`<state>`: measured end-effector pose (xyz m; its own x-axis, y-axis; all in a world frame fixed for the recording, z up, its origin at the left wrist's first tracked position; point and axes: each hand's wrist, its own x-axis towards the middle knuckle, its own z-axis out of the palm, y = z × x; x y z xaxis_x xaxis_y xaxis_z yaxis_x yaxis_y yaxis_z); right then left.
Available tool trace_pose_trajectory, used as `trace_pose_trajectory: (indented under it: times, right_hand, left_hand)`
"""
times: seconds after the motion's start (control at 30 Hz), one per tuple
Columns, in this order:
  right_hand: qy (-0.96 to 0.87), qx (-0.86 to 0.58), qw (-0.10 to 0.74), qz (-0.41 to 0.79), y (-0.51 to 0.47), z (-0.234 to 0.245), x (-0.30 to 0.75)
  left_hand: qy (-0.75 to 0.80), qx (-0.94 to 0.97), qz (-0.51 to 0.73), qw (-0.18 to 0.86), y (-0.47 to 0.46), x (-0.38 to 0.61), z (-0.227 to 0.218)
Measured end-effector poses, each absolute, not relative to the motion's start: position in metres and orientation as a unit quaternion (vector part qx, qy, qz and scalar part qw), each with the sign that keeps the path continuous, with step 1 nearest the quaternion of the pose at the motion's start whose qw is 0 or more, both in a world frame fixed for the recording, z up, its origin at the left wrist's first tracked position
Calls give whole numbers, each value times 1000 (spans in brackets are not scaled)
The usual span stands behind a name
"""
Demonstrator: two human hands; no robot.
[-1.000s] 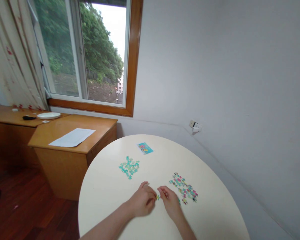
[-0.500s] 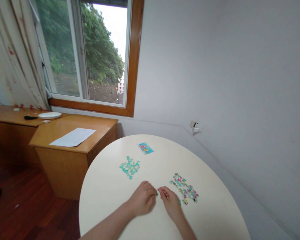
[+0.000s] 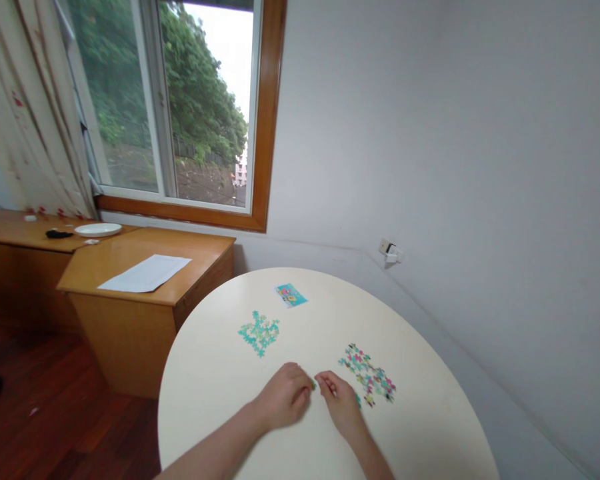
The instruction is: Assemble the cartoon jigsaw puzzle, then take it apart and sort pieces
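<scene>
My left hand (image 3: 289, 395) is closed over the round table, its fingertips pinching a small green jigsaw puzzle piece (image 3: 313, 385). Close by on the right, my right hand (image 3: 337, 398) is also closed, thumb against curled fingers; whatever it may hold is too small to make out. Just beyond my right hand lies a spread of mixed pink, teal and yellow puzzle pieces (image 3: 373, 378). A second group of teal and pale green puzzle pieces (image 3: 260, 333) lies past my left hand. Behind both groups rests a small colourful picture card (image 3: 291, 295).
The cream round table (image 3: 205, 413) stands near a white wall with a socket and plug (image 3: 392, 252). To the left is a wooden desk (image 3: 125, 333) bearing a paper sheet (image 3: 146, 274) and a white plate (image 3: 99, 230). A window and a curtain (image 3: 40, 113) are behind it.
The view has shifted very slightly. Both hands keep nearly the same place and grip, and the puzzle pieces on the table have not moved.
</scene>
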<state>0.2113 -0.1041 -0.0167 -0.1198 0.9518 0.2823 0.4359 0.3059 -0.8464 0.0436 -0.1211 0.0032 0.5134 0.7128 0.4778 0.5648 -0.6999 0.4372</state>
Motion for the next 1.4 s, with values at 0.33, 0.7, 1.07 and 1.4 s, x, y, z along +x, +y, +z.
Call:
trace_pose_trajectory:
  times: [0.33,0.7,1.07,1.4]
  right_hand:
    - [-692,-502,426,296,-105,-17,211]
    - [-695,-500,424,294,-106,-16,210]
    - [-703,-505,417,278,-104,-22,211]
    - [-688,-629,360,-47,-96,-22,243]
  left_hand:
    - [374,868,306,113,-121,43,5]
    - [400,862,280,136,-121,42,3]
    - [389,852,322,136,-120,42,2]
    - [413,857,265,159,-123,40,9]
